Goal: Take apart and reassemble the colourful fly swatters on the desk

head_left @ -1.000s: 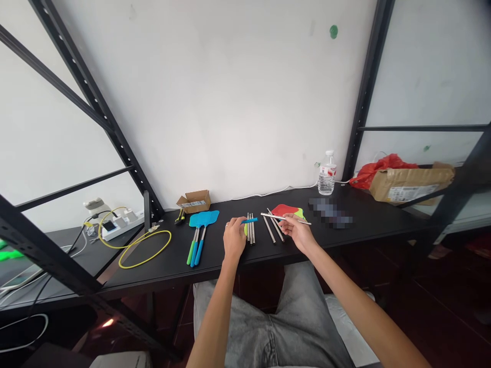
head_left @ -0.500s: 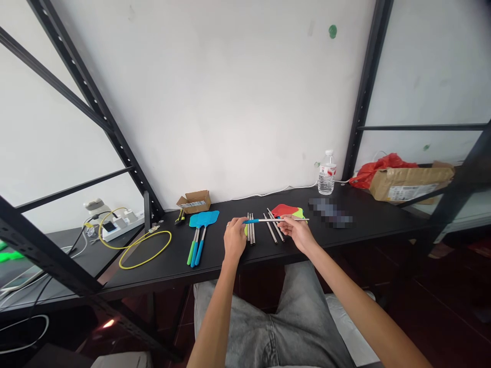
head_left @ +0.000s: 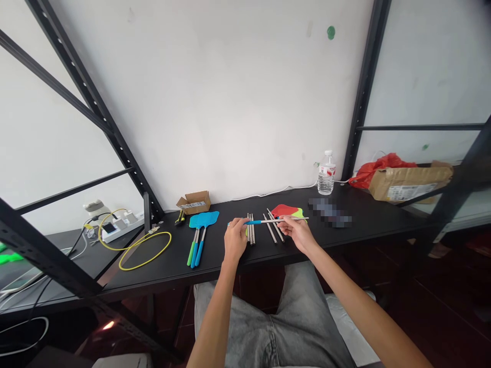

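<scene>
My left hand (head_left: 235,239) is closed round a blue fly swatter handle (head_left: 253,222), held level just above the table. From the handle's right end runs a thin metal rod (head_left: 270,221), which my right hand (head_left: 296,231) pinches near its far end. Under and between the hands lie several loose metal rods (head_left: 251,235), with more rods (head_left: 273,230) closer to my right hand. Behind that hand rest a red swatter head (head_left: 283,209) and a yellow-green one (head_left: 299,213). Blue-headed fly swatters (head_left: 205,220) with blue and green handles lie left of my left hand.
The black table (head_left: 161,268) meets a white wall. On it are a small open carton (head_left: 195,202), a yellow cable loop (head_left: 171,245), a water bottle (head_left: 326,176), a blurred dark item (head_left: 330,212) and a larger cardboard box (head_left: 410,183). Black shelf posts (head_left: 362,102) flank the space.
More of the blue handle shows at both sides of my left hand, and its right end sits slightly further right. My right hand has hardly moved.
</scene>
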Motion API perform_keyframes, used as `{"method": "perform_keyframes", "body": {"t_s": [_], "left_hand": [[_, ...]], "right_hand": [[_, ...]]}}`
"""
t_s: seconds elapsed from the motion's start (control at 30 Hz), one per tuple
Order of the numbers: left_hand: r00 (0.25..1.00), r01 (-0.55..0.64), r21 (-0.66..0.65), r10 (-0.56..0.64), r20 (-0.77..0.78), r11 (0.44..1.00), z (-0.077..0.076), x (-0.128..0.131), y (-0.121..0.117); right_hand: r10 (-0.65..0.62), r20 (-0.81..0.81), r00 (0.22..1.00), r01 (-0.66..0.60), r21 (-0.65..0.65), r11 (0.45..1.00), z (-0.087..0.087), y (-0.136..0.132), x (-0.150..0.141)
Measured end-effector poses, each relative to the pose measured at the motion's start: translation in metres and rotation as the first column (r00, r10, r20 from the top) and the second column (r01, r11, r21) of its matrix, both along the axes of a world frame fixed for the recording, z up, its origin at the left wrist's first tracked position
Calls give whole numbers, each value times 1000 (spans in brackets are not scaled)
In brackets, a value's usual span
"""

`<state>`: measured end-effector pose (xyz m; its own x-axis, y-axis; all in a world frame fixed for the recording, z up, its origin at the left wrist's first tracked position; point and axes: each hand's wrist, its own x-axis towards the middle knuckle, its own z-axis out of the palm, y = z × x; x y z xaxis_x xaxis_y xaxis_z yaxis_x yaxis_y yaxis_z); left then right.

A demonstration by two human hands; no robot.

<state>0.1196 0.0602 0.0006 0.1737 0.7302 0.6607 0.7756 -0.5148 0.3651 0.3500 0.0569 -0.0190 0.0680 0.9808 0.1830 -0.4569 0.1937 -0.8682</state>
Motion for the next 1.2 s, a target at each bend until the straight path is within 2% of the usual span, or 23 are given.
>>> {"method": "perform_keyframes", "body": {"t_s": [0.23,0.37,0.53,0.77,1.2], "left_hand": [[979,163,-60,-169,-112,985,3,5,-5],[990,114,-35,-116,-84,993,3,5,-4],[1000,4,-20,-4,-13,1000,0,2,-1],[999,46,3,-46,3,999,-2,1,-1],[995,96,32,-95,-38,995,0,0,-2]], "right_hand": [[78,147,986,-87,56,995,0,-3,-3],[71,121,990,-79,66,995,1,-3,-3],[-45,7,999,44,52,998,-1,0,-2],[-119,50,992,117,47,992,-6,5,-2],[-125,148,981,119,53,992,-9,6,1]]}}
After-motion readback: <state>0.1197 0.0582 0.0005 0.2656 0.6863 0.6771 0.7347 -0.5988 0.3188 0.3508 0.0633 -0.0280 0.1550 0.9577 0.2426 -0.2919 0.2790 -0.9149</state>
